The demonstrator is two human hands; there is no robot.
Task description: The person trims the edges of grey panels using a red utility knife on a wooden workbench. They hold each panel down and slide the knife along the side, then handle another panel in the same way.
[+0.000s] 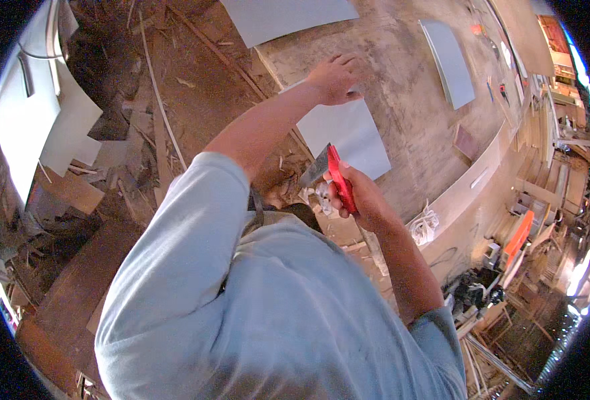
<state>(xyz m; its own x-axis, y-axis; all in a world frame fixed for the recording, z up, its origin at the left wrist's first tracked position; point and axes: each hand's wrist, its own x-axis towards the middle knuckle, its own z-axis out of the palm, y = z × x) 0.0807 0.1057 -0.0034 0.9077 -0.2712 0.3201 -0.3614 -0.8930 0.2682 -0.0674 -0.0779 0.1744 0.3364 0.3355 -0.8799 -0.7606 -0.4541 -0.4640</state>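
A pale, flat rectangular sheet [345, 130] lies on the worn wooden workbench [401, 87] in front of me. My left hand [338, 79] reaches across to the sheet's far end, palm down, with its fingers stretched out and nothing visible in them. Whether the fingertips touch the sheet or hover just over it, I cannot tell. My right hand [367, 200] is closed around a red-handled scraper [341, 180] with a wide grey metal blade. The blade points left, above the sheet's near edge, close to my body.
Another pale sheet [288, 20] lies at the bench's far left, and stacked pale panels [449, 63] lie to the right. A small brown block [467, 142] and a bundle of white string [424, 225] are nearer. Scrap boards [75, 187] clutter the left floor.
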